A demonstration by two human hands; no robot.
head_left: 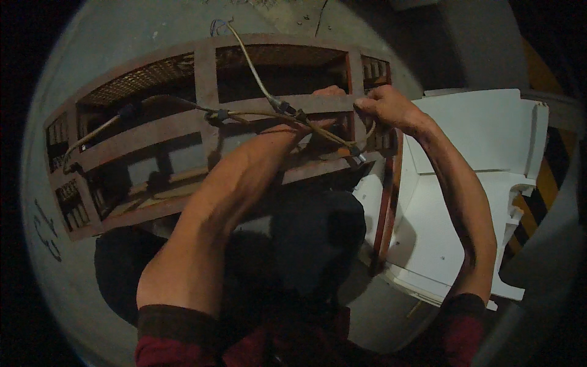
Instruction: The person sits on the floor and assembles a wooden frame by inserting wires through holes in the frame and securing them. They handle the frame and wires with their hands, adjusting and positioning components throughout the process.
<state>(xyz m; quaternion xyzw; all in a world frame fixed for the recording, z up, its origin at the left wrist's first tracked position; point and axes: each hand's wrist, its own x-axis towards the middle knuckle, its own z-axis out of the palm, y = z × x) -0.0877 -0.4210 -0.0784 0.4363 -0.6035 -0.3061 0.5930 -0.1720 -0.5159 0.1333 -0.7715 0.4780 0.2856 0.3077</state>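
A brown crate-like frame with bars and mesh panels lies across the view in front of me. A tan cable with dark fittings runs along its middle bar, one loose end rising over the far edge. A short metal-tipped piece hangs from the cable near the right end. My left forearm reaches through the frame under the middle bar; only a bit of my left hand shows beyond it, its fingers mostly hidden. At the frame's right end my right hand is closed against the upright, with a cable loop just below it.
A white moulded panel stands to the right, beside a reddish-brown leg or bar. Black-and-yellow striping runs behind it. Grey floor with a dark painted marking lies at the left.
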